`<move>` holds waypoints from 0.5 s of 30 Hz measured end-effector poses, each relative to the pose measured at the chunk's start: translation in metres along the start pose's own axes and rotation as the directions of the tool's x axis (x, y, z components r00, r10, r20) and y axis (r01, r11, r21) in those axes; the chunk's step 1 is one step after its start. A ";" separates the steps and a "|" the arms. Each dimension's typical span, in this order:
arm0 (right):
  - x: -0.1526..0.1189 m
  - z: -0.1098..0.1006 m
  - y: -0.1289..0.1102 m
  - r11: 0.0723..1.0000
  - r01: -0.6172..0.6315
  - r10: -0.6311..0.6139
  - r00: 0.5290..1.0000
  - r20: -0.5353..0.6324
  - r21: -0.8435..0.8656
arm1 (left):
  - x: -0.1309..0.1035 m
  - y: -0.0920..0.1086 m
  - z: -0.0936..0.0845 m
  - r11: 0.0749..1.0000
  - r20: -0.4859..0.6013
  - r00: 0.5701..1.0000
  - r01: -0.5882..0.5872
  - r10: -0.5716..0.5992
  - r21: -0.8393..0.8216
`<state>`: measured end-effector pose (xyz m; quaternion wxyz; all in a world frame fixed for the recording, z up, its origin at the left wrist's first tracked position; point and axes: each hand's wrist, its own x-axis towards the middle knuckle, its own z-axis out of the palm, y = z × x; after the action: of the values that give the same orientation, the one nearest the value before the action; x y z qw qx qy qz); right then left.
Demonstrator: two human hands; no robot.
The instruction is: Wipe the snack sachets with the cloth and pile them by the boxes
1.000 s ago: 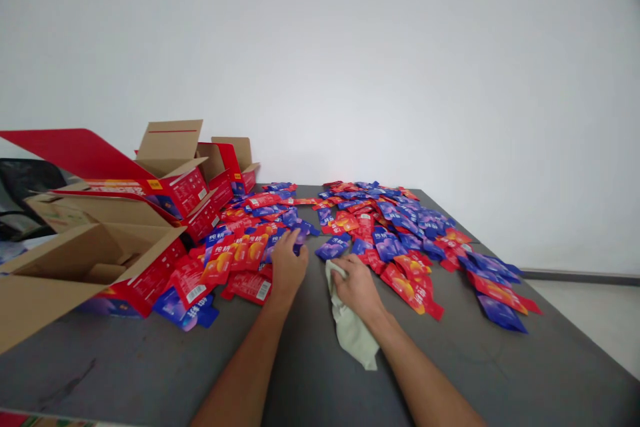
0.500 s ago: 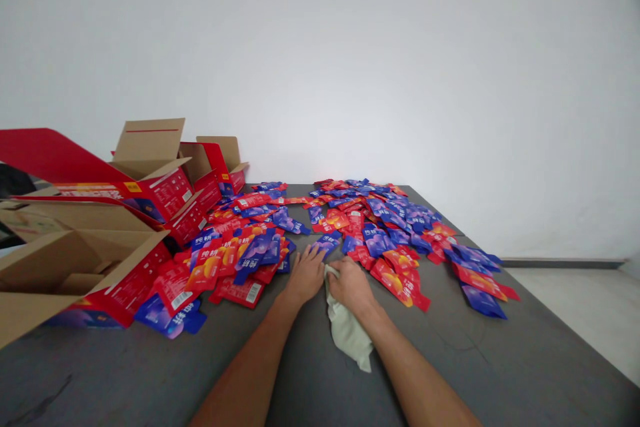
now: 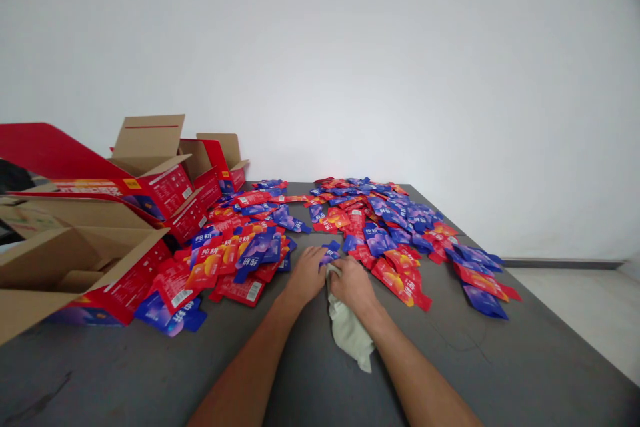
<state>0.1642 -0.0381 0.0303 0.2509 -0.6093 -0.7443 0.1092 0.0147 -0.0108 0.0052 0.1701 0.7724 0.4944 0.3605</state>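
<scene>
Near the middle of the dark table, my left hand (image 3: 305, 278) has its fingers bent over the left side of a small blue packet (image 3: 331, 252). The fingertips are partly hidden, and the packet's right part shows past them. My right hand (image 3: 351, 285) is closed around the top end of a pale green cloth (image 3: 349, 335), whose crumpled lower part trails over the table towards me, beside my right forearm. Both hands are close together, almost touching at the thumbs.
Heaps of red and blue packets lie left (image 3: 235, 253) and right (image 3: 380, 220) of my hands. A small stack (image 3: 483, 280) sits near the table's right edge. Open red cardboard boxes (image 3: 127, 273) stand along the left. A white wall (image 3: 380, 80) rises behind the table.
The blue packet has slid a little towards me and to the right, and my left fingers have drawn in over it. My right hand keeps its grip on the cloth, shifted slightly right.
</scene>
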 end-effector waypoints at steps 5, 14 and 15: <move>-0.001 -0.003 -0.001 0.999 -0.044 0.044 0.999 0.020 -0.016 | -0.007 -0.001 0.005 0.992 0.160 0.984 -0.092 0.077 0.085; -0.002 -0.004 -0.003 0.998 -0.062 0.063 0.998 0.019 -0.027 | -0.010 0.005 0.003 0.993 0.196 0.980 -0.045 0.023 0.112; -0.002 -0.003 -0.003 0.998 -0.057 0.058 0.998 0.018 -0.026 | -0.011 0.006 0.003 0.995 0.190 0.982 -0.024 0.005 0.098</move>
<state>0.1638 -0.0413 0.0340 0.2328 -0.6327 -0.7300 0.1123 0.0181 -0.0229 0.0030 0.1748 0.8145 0.4876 0.2615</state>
